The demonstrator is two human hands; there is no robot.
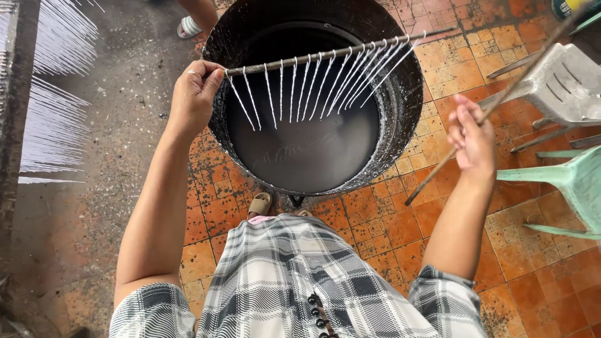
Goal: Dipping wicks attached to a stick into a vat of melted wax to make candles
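Big black vat sits on the orange tiled floor, dark liquid inside, rim splashed white. To the right: a grey plastic chair and a green one, just beside each other. Far left, rows of thin white strands hang on a rack (prob. candles, hard to tell). Over the vat, a rod w/ white dipped wicks dangling, tilted. Left hand is closed round the rod's near end. Right hand grips a bare wooden stick, held slanted over the tiles, well apart from the vat.
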